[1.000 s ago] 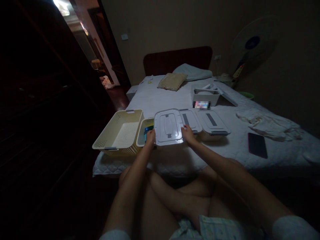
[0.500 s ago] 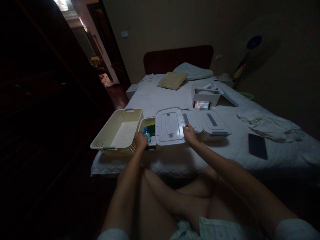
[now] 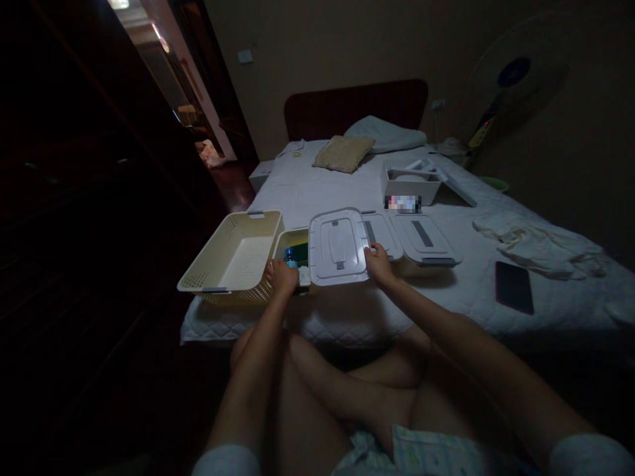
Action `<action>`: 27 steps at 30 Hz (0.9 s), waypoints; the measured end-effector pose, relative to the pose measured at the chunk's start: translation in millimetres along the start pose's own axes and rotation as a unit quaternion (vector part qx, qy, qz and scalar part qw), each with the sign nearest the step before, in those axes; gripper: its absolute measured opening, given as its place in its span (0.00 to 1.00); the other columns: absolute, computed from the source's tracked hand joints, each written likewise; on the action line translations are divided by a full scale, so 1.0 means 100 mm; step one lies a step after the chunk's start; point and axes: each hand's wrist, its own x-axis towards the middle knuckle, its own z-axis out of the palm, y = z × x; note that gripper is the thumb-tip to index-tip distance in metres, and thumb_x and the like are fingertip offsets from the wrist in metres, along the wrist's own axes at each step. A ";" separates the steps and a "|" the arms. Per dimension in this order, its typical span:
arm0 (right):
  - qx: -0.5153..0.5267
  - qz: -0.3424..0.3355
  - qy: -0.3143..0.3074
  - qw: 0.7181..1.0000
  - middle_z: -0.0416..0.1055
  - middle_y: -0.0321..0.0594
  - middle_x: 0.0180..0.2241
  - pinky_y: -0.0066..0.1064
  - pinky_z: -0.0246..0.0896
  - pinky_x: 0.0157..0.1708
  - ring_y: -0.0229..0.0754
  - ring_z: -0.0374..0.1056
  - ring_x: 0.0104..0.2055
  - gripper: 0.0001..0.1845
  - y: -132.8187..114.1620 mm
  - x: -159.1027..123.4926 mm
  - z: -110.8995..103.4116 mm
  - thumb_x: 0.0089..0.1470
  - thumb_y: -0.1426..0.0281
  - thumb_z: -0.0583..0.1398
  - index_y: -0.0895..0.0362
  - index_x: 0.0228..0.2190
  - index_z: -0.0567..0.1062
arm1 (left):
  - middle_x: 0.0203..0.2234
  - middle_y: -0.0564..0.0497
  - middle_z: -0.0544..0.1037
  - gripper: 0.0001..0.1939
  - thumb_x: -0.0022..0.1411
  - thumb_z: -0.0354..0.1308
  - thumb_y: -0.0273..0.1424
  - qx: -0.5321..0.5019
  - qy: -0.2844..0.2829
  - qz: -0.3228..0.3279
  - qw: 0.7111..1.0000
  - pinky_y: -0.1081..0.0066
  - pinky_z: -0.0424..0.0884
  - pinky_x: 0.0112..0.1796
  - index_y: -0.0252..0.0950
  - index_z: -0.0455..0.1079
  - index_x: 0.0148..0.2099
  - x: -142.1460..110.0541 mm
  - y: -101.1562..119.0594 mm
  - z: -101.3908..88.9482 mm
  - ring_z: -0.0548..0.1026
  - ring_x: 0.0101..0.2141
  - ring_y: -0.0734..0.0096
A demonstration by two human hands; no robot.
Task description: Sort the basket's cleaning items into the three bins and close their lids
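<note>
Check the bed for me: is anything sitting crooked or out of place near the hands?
Yes: the white lid sits shifted right, off its cream box, leaving the left part open with a blue-capped bottle showing. The right hand holds the lid's edge; the left hand rests at the box's front.

My single head-worn camera looked forward and down from a seat on the floor, facing the bed (image 3: pixel 347 192) toward its headboard (image 3: pixel 354 109), with hands and boxes close and the room's walls far.

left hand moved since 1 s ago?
Yes. The left hand left the white lid and shifted left, toward the cream basket, onto the open box's near rim.
</note>
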 end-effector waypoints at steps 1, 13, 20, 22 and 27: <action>0.006 0.015 0.000 1.000 0.61 0.32 0.19 0.27 0.51 0.19 0.36 0.55 0.18 0.17 0.00 -0.01 0.00 0.47 0.62 0.51 0.58 0.38 0.66 | 0.51 0.33 0.65 0.18 0.53 0.47 0.27 0.005 0.013 -0.001 1.000 0.53 0.55 0.52 0.27 0.66 0.46 -0.02 0.01 0.02 0.58 0.55 0.46; 0.016 0.047 0.012 0.999 0.61 0.32 0.20 0.26 0.50 0.18 0.36 0.55 0.19 0.16 0.03 0.02 -0.06 0.46 0.64 0.52 0.58 0.37 0.66 | 0.48 0.31 0.66 0.18 0.54 0.48 0.29 -0.004 0.045 -0.071 0.996 0.52 0.57 0.49 0.27 0.66 0.47 0.06 0.16 -0.07 0.61 0.51 0.44; 0.041 0.066 -0.001 0.997 0.60 0.32 0.20 0.27 0.50 0.19 0.36 0.55 0.19 0.17 0.04 0.03 -0.10 0.46 0.64 0.51 0.58 0.39 0.65 | 0.43 0.30 0.70 0.16 0.53 0.47 0.23 -0.004 0.011 -0.018 1.000 0.58 0.61 0.46 0.24 0.69 0.43 0.11 0.13 -0.19 0.67 0.47 0.48; 0.038 0.065 -0.001 0.997 0.61 0.31 0.20 0.27 0.51 0.19 0.36 0.55 0.19 0.18 0.06 0.04 -0.11 0.46 0.63 0.51 0.58 0.39 0.65 | 0.41 0.31 0.72 0.14 0.52 0.49 0.24 -0.024 -0.007 -0.010 1.000 0.60 0.64 0.42 0.26 0.70 0.41 0.14 0.10 -0.23 0.69 0.44 0.49; 0.033 0.066 0.000 0.997 0.61 0.32 0.22 0.27 0.51 0.21 0.36 0.55 0.19 0.20 0.09 0.04 -0.13 0.45 0.62 0.51 0.58 0.40 0.65 | 0.38 0.40 0.75 0.18 0.45 0.58 0.22 -0.177 -0.056 -0.007 0.983 0.68 0.67 0.37 0.31 0.69 0.43 0.23 -0.08 -0.17 0.73 0.39 0.57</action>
